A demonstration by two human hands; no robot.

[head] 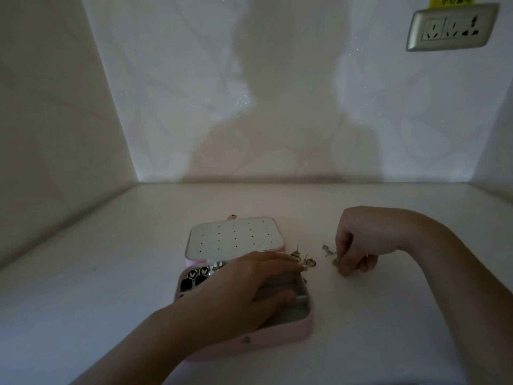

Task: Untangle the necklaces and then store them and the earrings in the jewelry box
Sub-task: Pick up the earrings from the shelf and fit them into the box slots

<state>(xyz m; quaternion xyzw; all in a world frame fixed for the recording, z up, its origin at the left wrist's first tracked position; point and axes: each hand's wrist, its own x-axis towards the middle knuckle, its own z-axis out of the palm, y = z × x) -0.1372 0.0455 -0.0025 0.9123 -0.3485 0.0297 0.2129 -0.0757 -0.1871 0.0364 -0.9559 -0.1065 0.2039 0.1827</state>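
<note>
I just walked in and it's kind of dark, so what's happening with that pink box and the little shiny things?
A person is packing earrings into an open pink jewelry box on the white table. Their left hand rests flat across the box's tray, fingertips by the loose earrings beside it. Their right hand pinches one small earring against the table. A few dark earrings already sit in the box's left slots.

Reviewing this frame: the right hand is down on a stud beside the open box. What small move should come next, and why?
Probably lift the stud that the right hand pinches and carry it left to the jewelry box. Its lid panel lies open, the left hand lies across the tray, and other loose earrings wait on the table.
</note>
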